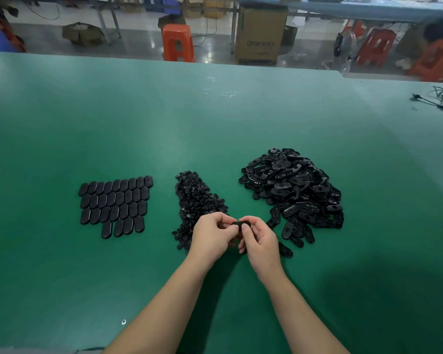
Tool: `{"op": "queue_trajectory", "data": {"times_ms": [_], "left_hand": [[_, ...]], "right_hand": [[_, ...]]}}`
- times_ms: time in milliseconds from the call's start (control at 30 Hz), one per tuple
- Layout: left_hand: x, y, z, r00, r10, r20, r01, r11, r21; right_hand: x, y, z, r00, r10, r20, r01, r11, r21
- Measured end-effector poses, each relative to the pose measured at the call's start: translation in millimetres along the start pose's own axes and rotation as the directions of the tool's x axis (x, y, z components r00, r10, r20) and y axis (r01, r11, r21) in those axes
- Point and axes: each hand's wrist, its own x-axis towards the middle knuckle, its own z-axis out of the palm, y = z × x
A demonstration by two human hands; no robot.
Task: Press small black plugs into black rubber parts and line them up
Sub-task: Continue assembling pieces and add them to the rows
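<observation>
Rubber part in hand: one black oval rubber part (240, 224) is held just above the green table, between both hands, near the front middle of the work area.
Left hand: the left hand (211, 237) has its fingers curled, pinching the left end of the part.
Right hand: the right hand (260, 238) grips the right end, thumb pressed on top. Whether a plug sits in the part cannot be told.
Plug pile: a heap of small black plugs (193, 200) lies just behind and left of the hands, partly covered by the left hand.
Loose parts pile: a bigger heap of rubber parts (294, 187) lies to the right, a few strays reaching toward the right hand.
Lined-up parts: to the left, well apart, finished parts (115, 206) lie flat in four neat rows, touching side by side.
Table: a wide green table (215, 118).
Beyond the table: orange stools (178, 42) and a cardboard box (260, 34) on the floor.
</observation>
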Motion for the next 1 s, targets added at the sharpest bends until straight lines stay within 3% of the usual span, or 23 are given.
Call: {"op": "queue_trajectory", "data": {"times_ms": [233,533,600,733,867,933,1000], "left_hand": [[-3,1,3,0.999,0.015,-0.039,-0.013,0.998,0.067],[-4,-2,-3,0.978,0.210,0.016,-0.205,0.931,0.302],[-5,-2,-2,0.945,0.325,0.029,-0.308,0.862,0.402],[-7,-8,-5,0.810,0.564,0.163,-0.528,0.579,0.621],[-8,-13,-14,0.680,0.694,0.236,-0.595,0.335,0.731],[-9,-15,-18,0.639,0.735,0.227,-0.600,0.292,0.745],[-9,-17,-30,0.649,0.750,0.126,-0.545,0.343,0.765]], "right_hand": [[-2,-4,-1,0.999,-0.012,0.030,0.012,1.000,0.002],[-3,-6,0,1.000,-0.012,0.009,0.012,0.998,-0.055],[-2,-6,0,1.000,-0.014,0.007,0.014,0.998,-0.067],[-1,-4,-2,1.000,0.017,0.004,-0.017,0.999,-0.029],[-1,-4,-1,0.999,0.023,0.032,-0.022,1.000,-0.008],[-2,-7,0,0.998,0.000,0.068,0.001,1.000,-0.005],[-3,-8,0,0.996,-0.010,0.089,0.010,1.000,0.000]]}}
